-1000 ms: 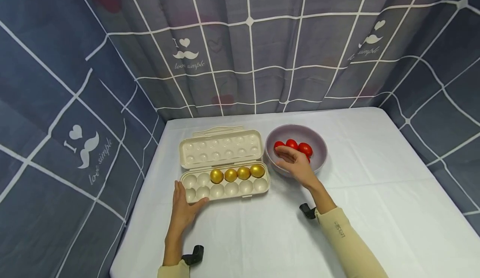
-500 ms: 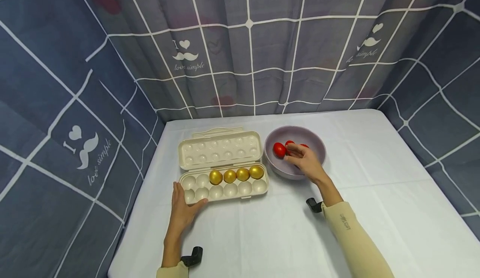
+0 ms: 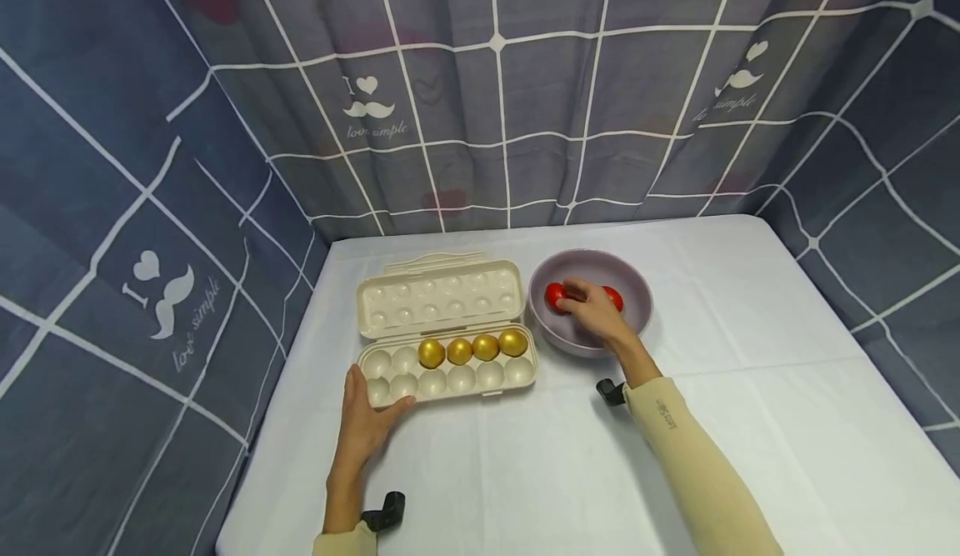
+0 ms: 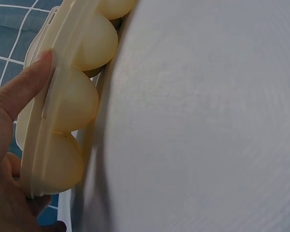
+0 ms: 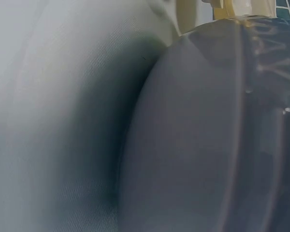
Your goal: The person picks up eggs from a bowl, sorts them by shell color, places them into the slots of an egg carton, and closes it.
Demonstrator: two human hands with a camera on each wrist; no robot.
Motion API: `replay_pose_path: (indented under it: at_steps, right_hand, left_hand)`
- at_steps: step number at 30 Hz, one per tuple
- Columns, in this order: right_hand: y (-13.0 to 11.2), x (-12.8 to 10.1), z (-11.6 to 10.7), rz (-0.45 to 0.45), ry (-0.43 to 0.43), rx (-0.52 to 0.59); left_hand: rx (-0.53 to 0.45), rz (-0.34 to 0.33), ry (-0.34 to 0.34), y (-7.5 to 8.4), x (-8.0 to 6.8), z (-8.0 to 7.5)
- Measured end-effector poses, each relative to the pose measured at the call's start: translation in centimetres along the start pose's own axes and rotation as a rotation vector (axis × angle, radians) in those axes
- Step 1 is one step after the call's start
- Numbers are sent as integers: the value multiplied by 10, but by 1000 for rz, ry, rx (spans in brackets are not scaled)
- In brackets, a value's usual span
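Note:
On the table lies an open cream egg carton (image 3: 447, 383), its lid folded back; several gold eggs (image 3: 460, 352) fill part of its far row. My left hand (image 3: 363, 423) holds the carton's near left corner, thumb along the front edge in the left wrist view and fingers at the side. Inside the mauve bowl (image 3: 637, 314), my right hand (image 3: 596, 313) has thumb and curled fingers at a red egg (image 3: 553, 296). Another red egg (image 3: 612, 298) shows behind that hand, which hides part of the bowl's inside.
A white cloth (image 3: 525, 473) covers the table. Dark grid-patterned curtains (image 3: 540, 106) stand at the back and both sides. The bowl's outer wall (image 5: 183, 135) fills much of the right wrist view, close to the carton's right end.
My right hand has moved from over the bowl's near left part, briefly rightward, then left onto the red egg at the left, its fingers drawing in. The left hand stays on the carton.

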State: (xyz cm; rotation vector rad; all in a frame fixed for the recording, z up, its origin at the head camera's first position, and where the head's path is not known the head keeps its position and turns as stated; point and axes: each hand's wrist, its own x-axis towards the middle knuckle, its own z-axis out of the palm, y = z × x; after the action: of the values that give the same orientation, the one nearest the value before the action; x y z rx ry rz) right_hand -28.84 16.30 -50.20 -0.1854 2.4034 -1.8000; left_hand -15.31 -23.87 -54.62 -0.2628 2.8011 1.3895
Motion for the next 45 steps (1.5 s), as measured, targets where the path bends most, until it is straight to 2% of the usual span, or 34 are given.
replay_pose_path:
  at_steps: [11, 21, 30, 45]
  right_hand:
    - [0, 5, 7, -11, -39, -74]
    - [1, 3, 11, 26, -137, -129]
    - [4, 6, 12, -9, -232, -165]
    - [2, 4, 9, -55, -204, -170]
  left_hand:
    - [-20, -3, 8, -2, 3, -1]
    - [-29, 6, 9, -6, 2, 0]
    - [-24, -13, -2, -8, 2, 0]
    - [-12, -9, -5, -6, 4, 2]
